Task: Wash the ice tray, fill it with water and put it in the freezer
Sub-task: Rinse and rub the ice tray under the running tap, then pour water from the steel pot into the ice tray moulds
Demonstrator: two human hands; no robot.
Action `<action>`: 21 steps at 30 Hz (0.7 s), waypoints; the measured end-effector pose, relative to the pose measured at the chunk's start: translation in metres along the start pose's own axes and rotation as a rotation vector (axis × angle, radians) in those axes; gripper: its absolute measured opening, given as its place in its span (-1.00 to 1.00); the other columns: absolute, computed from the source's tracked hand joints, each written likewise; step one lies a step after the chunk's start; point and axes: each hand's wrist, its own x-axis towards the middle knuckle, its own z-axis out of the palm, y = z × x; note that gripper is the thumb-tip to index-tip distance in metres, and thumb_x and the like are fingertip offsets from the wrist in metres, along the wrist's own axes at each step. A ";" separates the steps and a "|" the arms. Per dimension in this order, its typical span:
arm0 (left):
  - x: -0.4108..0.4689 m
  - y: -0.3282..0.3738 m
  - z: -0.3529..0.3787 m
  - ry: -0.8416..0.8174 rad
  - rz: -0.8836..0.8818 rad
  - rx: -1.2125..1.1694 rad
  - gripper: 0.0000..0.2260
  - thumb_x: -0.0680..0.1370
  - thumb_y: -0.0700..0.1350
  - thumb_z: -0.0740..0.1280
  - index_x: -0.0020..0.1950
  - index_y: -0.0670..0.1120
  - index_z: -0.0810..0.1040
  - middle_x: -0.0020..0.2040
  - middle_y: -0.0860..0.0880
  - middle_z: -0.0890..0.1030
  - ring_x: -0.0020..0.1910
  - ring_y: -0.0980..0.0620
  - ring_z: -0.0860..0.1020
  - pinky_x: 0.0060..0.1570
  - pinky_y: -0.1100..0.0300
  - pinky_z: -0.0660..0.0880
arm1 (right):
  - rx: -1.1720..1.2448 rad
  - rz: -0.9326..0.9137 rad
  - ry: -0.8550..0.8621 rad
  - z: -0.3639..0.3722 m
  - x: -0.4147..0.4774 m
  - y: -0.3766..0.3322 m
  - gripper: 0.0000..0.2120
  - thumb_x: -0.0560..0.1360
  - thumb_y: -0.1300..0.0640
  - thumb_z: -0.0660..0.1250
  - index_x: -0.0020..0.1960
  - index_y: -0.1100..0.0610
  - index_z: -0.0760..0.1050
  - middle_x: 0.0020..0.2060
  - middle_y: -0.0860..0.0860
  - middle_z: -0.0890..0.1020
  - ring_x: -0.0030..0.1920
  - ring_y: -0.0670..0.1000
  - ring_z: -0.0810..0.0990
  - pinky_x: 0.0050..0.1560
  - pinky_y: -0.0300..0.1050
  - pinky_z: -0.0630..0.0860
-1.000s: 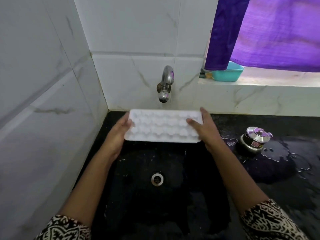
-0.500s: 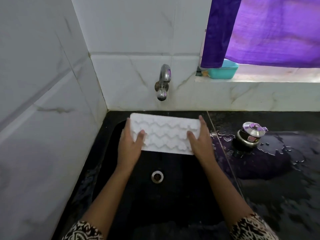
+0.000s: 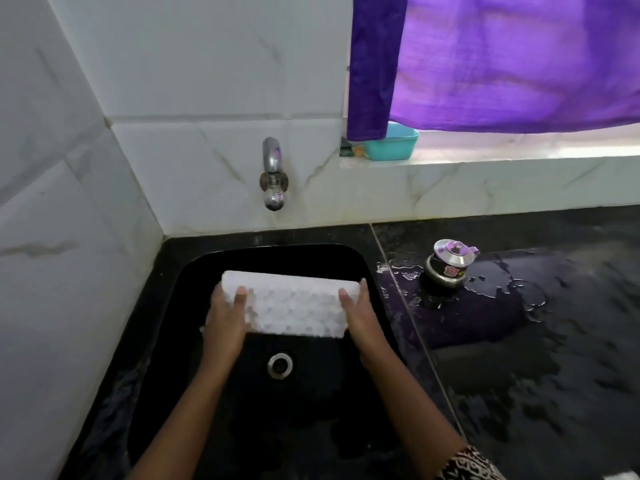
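The white ice tray (image 3: 294,303) is held low over the far half of the black sink (image 3: 294,258), below the wall tap (image 3: 273,181), which stands apart from it. The left hand (image 3: 225,317) grips the tray's left end and the right hand (image 3: 362,313) grips its right end, thumbs curled over the bumpy top face. To the right, a small steel pot (image 3: 448,263) stands on the wet black table (image 3: 554,341).
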 end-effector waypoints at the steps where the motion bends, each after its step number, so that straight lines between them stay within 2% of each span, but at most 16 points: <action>1: -0.011 0.013 0.003 0.016 0.023 -0.113 -0.35 0.55 0.32 0.11 0.51 -0.07 0.22 0.40 -0.16 0.43 0.35 -0.16 0.43 0.38 -0.05 0.32 | 0.180 0.010 -0.013 -0.010 -0.005 -0.008 -0.30 0.51 -0.27 0.17 0.53 -0.09 -0.02 0.53 0.00 0.08 0.50 0.05 0.11 0.45 0.10 0.14; 2: -0.021 0.023 0.008 0.025 0.029 -0.210 -0.27 0.49 0.40 0.07 0.48 -0.07 0.25 0.39 -0.15 0.43 0.35 -0.14 0.43 0.39 -0.11 0.31 | 0.353 0.007 -0.021 -0.022 -0.010 -0.013 -0.35 0.50 -0.28 0.17 0.50 -0.13 0.07 0.49 -0.06 0.18 0.46 0.02 0.19 0.42 0.05 0.19; 4: -0.039 0.036 0.025 0.012 0.008 -0.355 -0.16 0.41 0.48 0.05 0.50 -0.06 0.23 0.45 -0.12 0.37 0.42 -0.09 0.36 0.44 -0.12 0.26 | 0.644 0.007 -0.034 -0.049 -0.020 -0.021 -0.59 0.59 -0.11 0.13 0.41 -0.08 0.25 0.30 -0.11 0.42 0.28 -0.09 0.39 0.29 -0.10 0.24; 5: -0.047 0.043 0.035 0.001 -0.013 -0.434 -0.16 0.41 0.49 0.07 0.48 -0.06 0.27 0.47 -0.12 0.37 0.43 -0.05 0.35 0.44 -0.08 0.25 | 0.721 -0.004 -0.020 -0.064 -0.023 -0.023 -0.66 0.61 -0.01 0.11 0.37 -0.02 0.31 0.23 -0.09 0.49 0.21 -0.09 0.45 0.27 -0.10 0.27; 6: -0.055 0.049 0.048 -0.014 -0.030 -0.525 -0.23 0.44 0.46 0.12 0.42 -0.08 0.33 0.45 -0.13 0.39 0.41 -0.02 0.38 0.42 -0.02 0.28 | 0.769 -0.020 0.021 -0.081 -0.026 -0.023 -0.72 0.62 0.06 0.13 0.30 0.04 0.38 0.16 -0.02 0.55 0.15 -0.05 0.51 0.24 -0.07 0.33; 8: -0.070 0.061 0.072 -0.062 -0.037 -0.661 -0.51 0.54 0.29 0.24 0.23 -0.08 0.43 0.41 -0.11 0.44 0.34 0.09 0.43 0.34 0.12 0.35 | 0.797 -0.042 0.153 -0.113 -0.027 -0.015 -0.89 0.58 0.15 0.22 0.08 0.13 0.45 -0.03 0.09 0.62 -0.05 0.03 0.59 0.05 -0.05 0.48; 9: -0.078 0.065 0.086 -0.097 -0.011 -0.666 -0.58 0.49 0.23 0.32 0.14 -0.06 0.44 0.39 -0.03 0.45 0.32 0.18 0.44 0.31 0.21 0.37 | 0.776 -0.041 0.225 -0.130 -0.025 -0.006 -0.95 0.56 0.18 0.26 -0.01 0.15 0.44 -0.10 0.11 0.62 -0.11 0.05 0.59 -0.03 -0.05 0.50; 11: -0.092 0.063 0.120 -0.177 0.067 -0.630 -0.67 0.39 0.05 0.44 0.03 -0.06 0.44 0.37 0.09 0.43 0.29 0.30 0.42 0.16 0.36 0.43 | 0.631 -0.014 0.368 -0.168 -0.023 0.011 -0.91 0.51 0.22 0.32 -0.10 0.15 0.40 -0.10 0.10 0.59 -0.09 0.06 0.56 -0.05 -0.01 0.49; 12: -0.099 0.062 0.138 -0.215 0.093 -0.595 -0.65 0.35 -0.05 0.49 0.03 -0.06 0.43 0.37 0.11 0.43 0.29 0.28 0.44 0.10 0.40 0.45 | 0.542 -0.012 0.418 -0.189 -0.021 0.019 -0.87 0.49 0.24 0.34 -0.11 0.13 0.38 -0.07 0.09 0.58 -0.07 0.06 0.55 -0.06 -0.02 0.50; 13: -0.106 0.058 0.152 -0.264 0.122 -0.541 -0.54 0.29 -0.10 0.56 0.07 -0.05 0.42 0.37 0.15 0.42 0.29 0.25 0.46 0.08 0.40 0.47 | 0.473 -0.027 0.446 -0.207 -0.020 0.026 -0.84 0.48 0.28 0.35 -0.08 0.10 0.38 -0.04 0.07 0.57 -0.07 0.04 0.54 -0.08 -0.07 0.49; 15: -0.120 0.051 0.186 -0.337 0.170 -0.405 -0.32 0.22 0.07 0.59 0.26 0.08 0.38 0.41 0.23 0.38 0.35 0.20 0.44 0.21 0.31 0.44 | 0.393 -0.053 0.457 -0.248 -0.015 0.043 -0.72 0.45 0.37 0.34 0.02 0.07 0.39 -0.02 0.03 0.57 -0.07 -0.03 0.55 -0.11 -0.17 0.47; 18: -0.138 0.040 0.229 -0.412 0.210 -0.170 -0.04 0.17 0.37 0.52 0.46 0.29 0.12 0.56 0.17 0.16 0.52 0.18 0.19 0.46 0.13 0.23 | 0.224 -0.050 0.403 -0.298 -0.003 0.070 -0.59 0.43 0.45 0.33 0.20 0.14 0.38 0.00 -0.01 0.55 -0.02 -0.08 0.55 -0.09 -0.24 0.46; 21: -0.156 0.035 0.262 -0.435 0.205 -0.033 0.06 0.21 0.36 0.49 0.53 0.25 -0.09 0.60 0.17 0.02 0.55 0.22 0.05 0.52 0.10 0.13 | 0.008 -0.029 0.355 -0.332 0.015 0.092 -0.57 0.44 0.44 0.32 0.25 0.16 0.42 0.02 0.02 0.57 0.01 0.01 0.56 -0.10 -0.25 0.44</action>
